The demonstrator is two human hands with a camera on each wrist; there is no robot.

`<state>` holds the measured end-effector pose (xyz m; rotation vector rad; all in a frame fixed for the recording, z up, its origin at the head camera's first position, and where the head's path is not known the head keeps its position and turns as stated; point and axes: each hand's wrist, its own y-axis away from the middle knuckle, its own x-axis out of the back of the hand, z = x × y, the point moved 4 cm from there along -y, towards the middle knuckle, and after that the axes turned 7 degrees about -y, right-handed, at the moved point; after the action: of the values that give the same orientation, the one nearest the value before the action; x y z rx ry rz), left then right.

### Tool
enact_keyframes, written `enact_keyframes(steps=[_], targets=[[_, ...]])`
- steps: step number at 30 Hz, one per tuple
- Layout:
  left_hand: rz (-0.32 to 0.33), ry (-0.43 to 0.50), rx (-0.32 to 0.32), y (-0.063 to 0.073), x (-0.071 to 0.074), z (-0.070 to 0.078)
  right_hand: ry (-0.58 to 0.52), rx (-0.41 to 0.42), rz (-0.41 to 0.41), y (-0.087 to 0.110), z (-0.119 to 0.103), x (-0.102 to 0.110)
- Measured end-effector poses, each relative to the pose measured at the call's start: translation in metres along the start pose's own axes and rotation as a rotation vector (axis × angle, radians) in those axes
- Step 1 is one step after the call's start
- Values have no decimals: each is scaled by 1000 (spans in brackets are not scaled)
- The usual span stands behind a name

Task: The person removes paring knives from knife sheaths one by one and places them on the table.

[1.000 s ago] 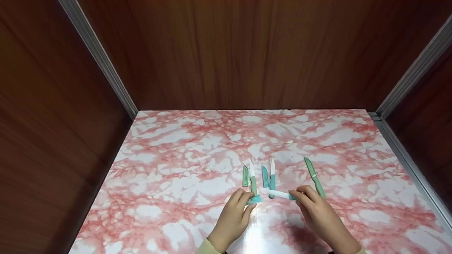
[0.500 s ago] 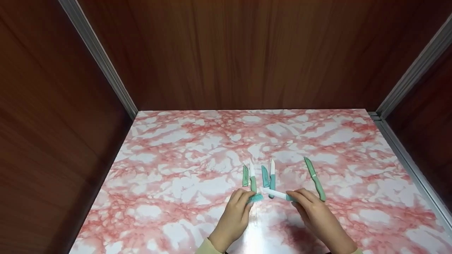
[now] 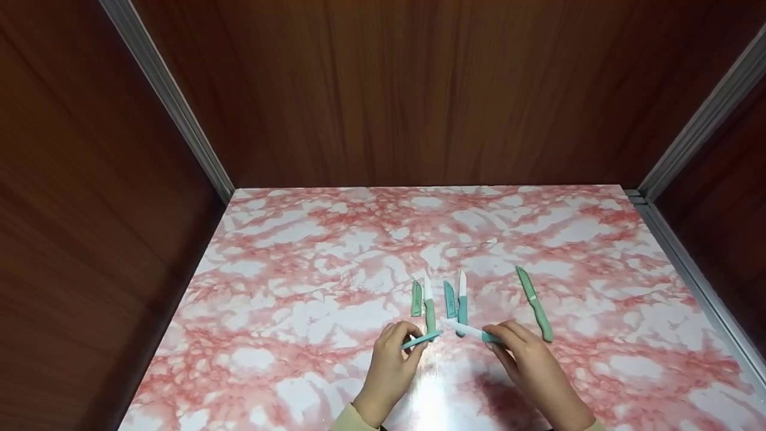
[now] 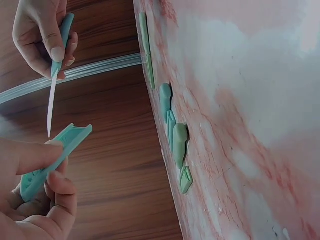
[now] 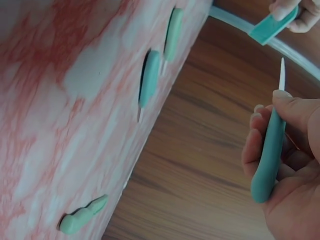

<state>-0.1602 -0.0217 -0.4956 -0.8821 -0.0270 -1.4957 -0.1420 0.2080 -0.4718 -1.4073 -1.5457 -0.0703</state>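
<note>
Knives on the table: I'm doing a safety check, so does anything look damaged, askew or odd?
No visible damage. What stands out: the green knife and blue knife lie unsheathed, a green sheath and blue sheath beside them, whereas the rightmost knife is sheathed and slanted. The right hand holds another bare knife.

In the head view, the left hand (image 3: 389, 360) now presents the long teal sheath (image 3: 421, 340) narrow edge up, its broad face turned away; the right hand (image 3: 529, 357) and its white-bladed, teal-handled knife (image 3: 471, 331) lie slightly farther left; more of a pale-green knife handle (image 3: 430, 317) shows.
</note>
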Motion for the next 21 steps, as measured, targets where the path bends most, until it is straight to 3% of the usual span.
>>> enact_keyframes(steps=[10,21], targets=[[14,63,-47,-1,3,0,17,61,18,-1,0,-4],[18,63,-47,-2,4,1,7,-44,-7,0,-1,-9]])
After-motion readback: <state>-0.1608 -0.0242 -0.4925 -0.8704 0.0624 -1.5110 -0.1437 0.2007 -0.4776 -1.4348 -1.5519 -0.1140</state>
